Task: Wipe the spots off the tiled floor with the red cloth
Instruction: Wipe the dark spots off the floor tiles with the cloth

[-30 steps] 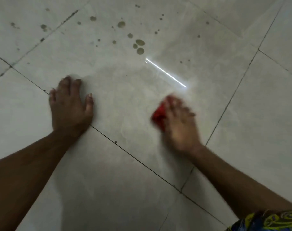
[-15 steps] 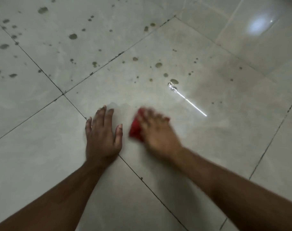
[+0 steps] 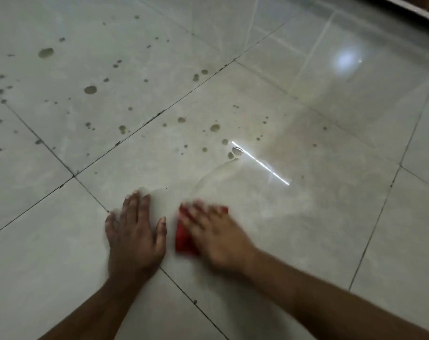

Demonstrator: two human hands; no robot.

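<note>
The tiled floor point(image 3: 306, 229) is pale grey and glossy, with dark grout lines. Several brownish spots lie ahead of my hands, such as one point(image 3: 214, 128) on the near tile and a bigger one point(image 3: 90, 89) on the tile to the far left. My right hand point(image 3: 218, 236) is blurred with motion and presses the red cloth point(image 3: 184, 241) flat against the floor, fingers spread over it. My left hand point(image 3: 135, 231) rests flat on the floor right beside the cloth, fingers straight. A curved wet smear point(image 3: 208, 175) runs just beyond the cloth.
A bright streak of reflected light point(image 3: 260, 163) crosses the near tile, and a round glare point(image 3: 347, 58) sits at the far right. A dark wall base point(image 3: 416, 6) borders the top right corner. Spotted tiles spread to the left and far side.
My right hand has swept the cloth leftward until it lies next to my left hand. The view has tilted up, showing more spotted tiles, and a wet arc now shows ahead of the cloth.
</note>
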